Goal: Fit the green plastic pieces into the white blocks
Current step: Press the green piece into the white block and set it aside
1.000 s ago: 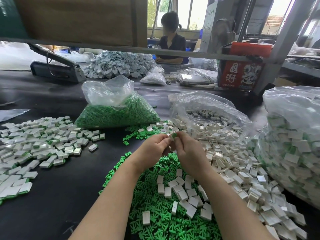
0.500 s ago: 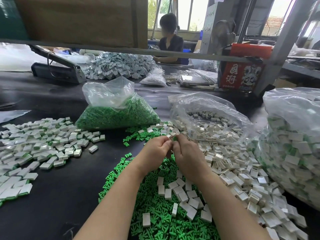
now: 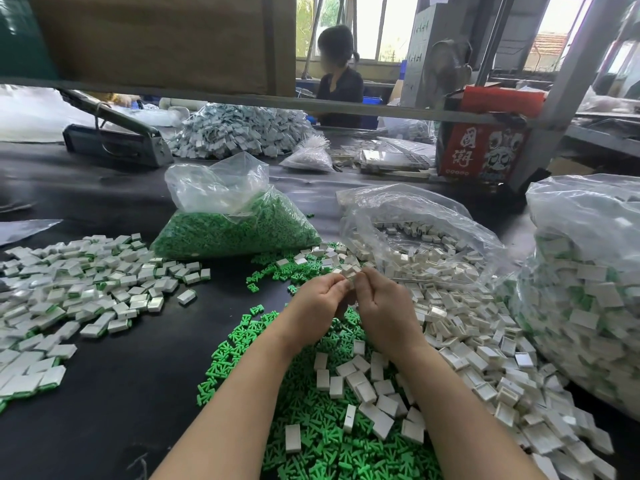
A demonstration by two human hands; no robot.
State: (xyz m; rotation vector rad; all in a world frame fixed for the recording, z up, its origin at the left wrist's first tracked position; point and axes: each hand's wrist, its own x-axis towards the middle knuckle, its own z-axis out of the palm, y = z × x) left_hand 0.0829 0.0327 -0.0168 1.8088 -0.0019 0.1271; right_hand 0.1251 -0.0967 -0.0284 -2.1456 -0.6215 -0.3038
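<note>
Change: the green tip seen a second ago between the fingertips is no longer visible; only a white block (image 3: 350, 274) shows there now, and both hands have been kept pressed together at the same spot.
Meaning: the insert is judged to be pushed home or nearly so; this piece looks almost ready for the finished heap (image 3: 79, 292) by the surface's left edge.
Left hand (image 3: 320, 301): grip closed, fingers curled and pinching the block from the left.
Right hand (image 3: 382, 306): grip closed, thumb and fingers curled onto the same block from the right.
Block's place: held just above the middle of the dark surface (image 3: 131, 362), over the loose green pieces (image 3: 242, 344).
Block's look: small, white, rectangular; mostly hidden by fingers, so seating cannot be confirmed.
Supply: loose white blocks (image 3: 460, 327) spill toward the right edge.
</note>
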